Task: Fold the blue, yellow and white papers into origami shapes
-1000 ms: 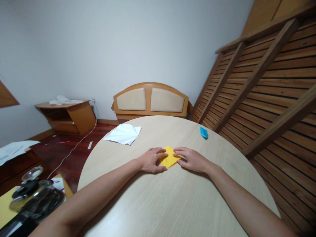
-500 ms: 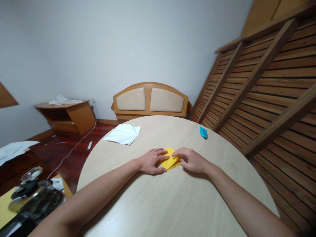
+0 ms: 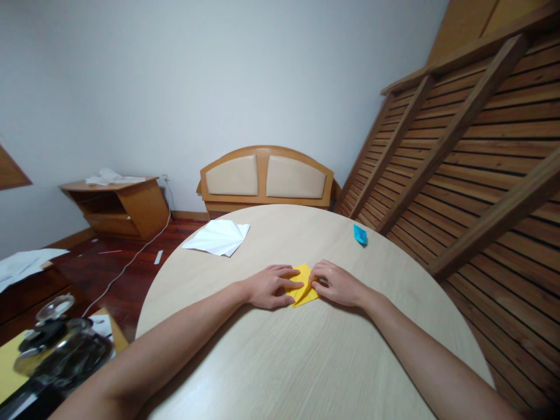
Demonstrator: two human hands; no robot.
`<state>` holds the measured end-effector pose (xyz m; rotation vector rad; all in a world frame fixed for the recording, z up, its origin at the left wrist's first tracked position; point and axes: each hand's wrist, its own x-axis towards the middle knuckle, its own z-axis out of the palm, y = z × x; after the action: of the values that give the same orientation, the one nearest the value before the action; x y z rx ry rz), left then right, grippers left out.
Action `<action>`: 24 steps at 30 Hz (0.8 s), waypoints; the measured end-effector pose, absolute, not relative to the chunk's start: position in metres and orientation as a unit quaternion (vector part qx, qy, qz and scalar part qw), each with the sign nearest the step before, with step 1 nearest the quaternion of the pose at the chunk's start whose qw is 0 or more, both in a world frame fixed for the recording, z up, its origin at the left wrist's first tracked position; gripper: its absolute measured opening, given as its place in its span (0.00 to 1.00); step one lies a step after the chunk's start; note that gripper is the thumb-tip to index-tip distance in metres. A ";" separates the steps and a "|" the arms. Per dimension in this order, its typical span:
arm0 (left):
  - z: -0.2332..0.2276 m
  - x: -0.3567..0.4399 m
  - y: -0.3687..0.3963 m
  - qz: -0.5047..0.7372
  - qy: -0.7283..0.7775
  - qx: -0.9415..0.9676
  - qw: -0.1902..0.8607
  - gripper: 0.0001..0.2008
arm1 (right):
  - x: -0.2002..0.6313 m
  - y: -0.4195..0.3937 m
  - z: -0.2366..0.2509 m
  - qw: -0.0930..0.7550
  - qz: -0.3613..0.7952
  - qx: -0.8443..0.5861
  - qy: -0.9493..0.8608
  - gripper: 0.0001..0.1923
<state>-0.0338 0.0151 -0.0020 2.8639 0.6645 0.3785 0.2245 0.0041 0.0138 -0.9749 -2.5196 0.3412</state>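
Observation:
A folded piece of yellow paper (image 3: 301,273) lies on the round table (image 3: 280,361) between my hands. My left hand (image 3: 270,286) rests flat over its left side, fingers spread and pressing on the sheet. With thumb and fingers pinched together, my right hand (image 3: 335,283) grips a raised flap on the paper's right side. That flap stands up along a slanting crease, and a point of it sticks out toward me. The fingertips of my right hand cover part of the flap.
A creased white sheet (image 3: 217,238) lies at the table's back left, and a small folded blue paper (image 3: 360,234) near its right edge. Behind stands a headboard (image 3: 262,153); a slatted wooden frame (image 3: 464,140) leans at the right. Glassware (image 3: 65,350) is at lower left.
My right hand's fingers have closed on the yellow paper's right flap and lifted it. The left hand stays nearly in place on the paper.

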 end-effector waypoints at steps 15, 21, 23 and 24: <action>-0.007 -0.032 0.018 0.160 0.225 0.955 0.110 0.30 | 0.215 0.016 -0.015 0.277 0.117 -0.420 -0.856 0.15; -0.008 -0.033 0.018 0.152 0.216 0.960 0.091 0.28 | 0.217 0.017 -0.017 0.264 0.086 -0.442 -0.853 0.13; -0.007 -0.033 0.018 0.155 0.209 0.962 0.088 0.28 | 0.216 0.018 -0.019 0.265 0.081 -0.455 -0.846 0.12; -0.006 -0.033 0.018 0.156 0.205 0.962 0.086 0.27 | 0.216 0.018 -0.020 0.265 0.080 -0.462 -0.843 0.12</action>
<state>-0.0332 0.0179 -0.0060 2.8676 0.6117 0.4638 0.2162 0.0180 -0.0196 -1.2481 -2.2766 0.2161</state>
